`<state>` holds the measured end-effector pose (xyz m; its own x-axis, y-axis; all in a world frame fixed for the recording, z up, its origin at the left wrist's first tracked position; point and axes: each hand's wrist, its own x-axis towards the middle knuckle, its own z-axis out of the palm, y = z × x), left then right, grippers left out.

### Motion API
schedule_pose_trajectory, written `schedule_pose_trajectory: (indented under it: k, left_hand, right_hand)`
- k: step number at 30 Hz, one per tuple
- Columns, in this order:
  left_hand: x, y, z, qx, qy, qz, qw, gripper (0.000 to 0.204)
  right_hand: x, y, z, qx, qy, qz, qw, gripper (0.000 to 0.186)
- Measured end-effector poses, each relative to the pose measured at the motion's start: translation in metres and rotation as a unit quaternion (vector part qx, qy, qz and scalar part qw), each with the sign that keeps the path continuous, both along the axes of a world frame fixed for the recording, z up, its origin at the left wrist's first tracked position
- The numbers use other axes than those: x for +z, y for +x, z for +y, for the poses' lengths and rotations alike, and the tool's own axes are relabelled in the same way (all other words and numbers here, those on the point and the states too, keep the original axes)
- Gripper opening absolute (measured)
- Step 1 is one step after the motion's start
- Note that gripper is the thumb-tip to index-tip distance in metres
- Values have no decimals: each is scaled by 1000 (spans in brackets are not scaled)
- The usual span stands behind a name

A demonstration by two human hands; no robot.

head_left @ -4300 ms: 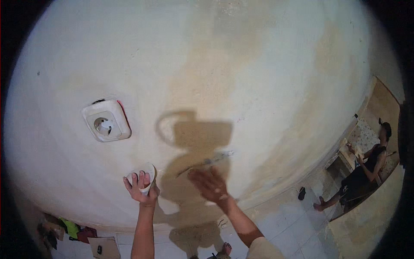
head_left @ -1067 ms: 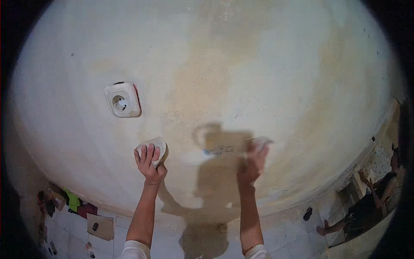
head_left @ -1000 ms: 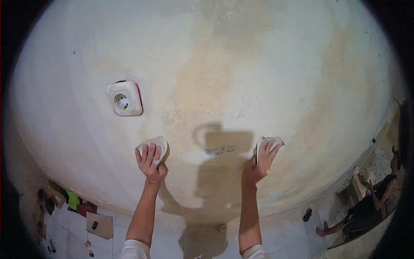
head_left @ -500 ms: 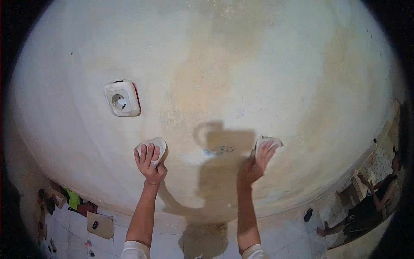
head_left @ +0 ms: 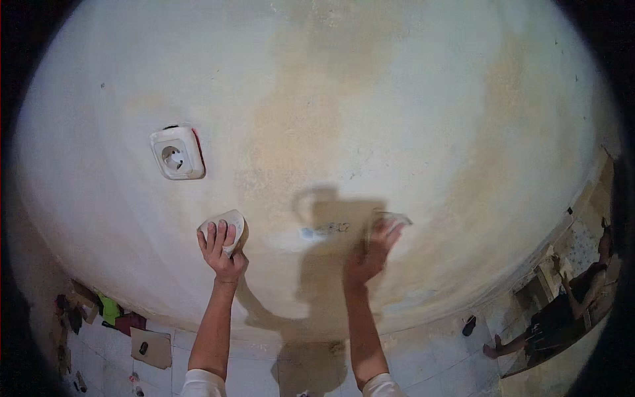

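Note:
My left hand (head_left: 221, 251) grips a pale, curved sheet (head_left: 234, 220), like paper, against the stained off-white wall (head_left: 423, 119), below and right of a white socket (head_left: 177, 154). My right hand (head_left: 372, 255) holds a similar sheet (head_left: 397, 218) at the wall to the right, its fingers blurred by motion. Between the hands is a small bluish patch with dark marks (head_left: 324, 230), partly under the shadow of my head and its headgear.
A person (head_left: 572, 298) in dark clothes is at the far right by a pale opening. A dark shoe (head_left: 469, 325) lies on the tiled floor (head_left: 436, 354). At lower left are green fabric (head_left: 110, 306), a cardboard piece (head_left: 151, 359) and assorted dark items.
My right hand, seemingly without a sheet 4.3 seconds ago, now holds one. In the last half second it has moved left across the wall. My left hand stays on its sheet.

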<state>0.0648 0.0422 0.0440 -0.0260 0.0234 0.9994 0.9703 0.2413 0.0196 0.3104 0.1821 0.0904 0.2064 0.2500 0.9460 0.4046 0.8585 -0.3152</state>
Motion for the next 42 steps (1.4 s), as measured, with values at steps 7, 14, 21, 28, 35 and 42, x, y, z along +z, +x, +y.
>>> schedule_pose_trajectory:
  k: [7, 14, 21, 28, 35, 42]
  left_hand:
    - [2, -1, 0, -13, 4, -4, 1000, 44]
    - [3, 4, -1, -19, 5, -5, 1000, 45]
    - [2, 1, -4, -17, -4, -14, 1000, 45]
    - [1, 3, 0, -19, -1, -4, 1000, 41]
    - [-4, -6, -2, -13, -3, -4, 1000, 42]
    - [-4, -4, -2, -9, -16, -4, 1000, 44]
  right_hand:
    - [-37, -3, -9, 94, 62, -335, 935, 37]
    - [-5, -3, -2, -16, -19, 14, 1000, 36]
    - [-32, -11, -17, 90, 72, -383, 916, 35]
    - [-17, 0, -1, -7, -25, -32, 999, 37]
    - [-27, 9, 11, 42, 50, -316, 947, 39]
    - [-2, -8, 0, 22, 1, -36, 999, 40]
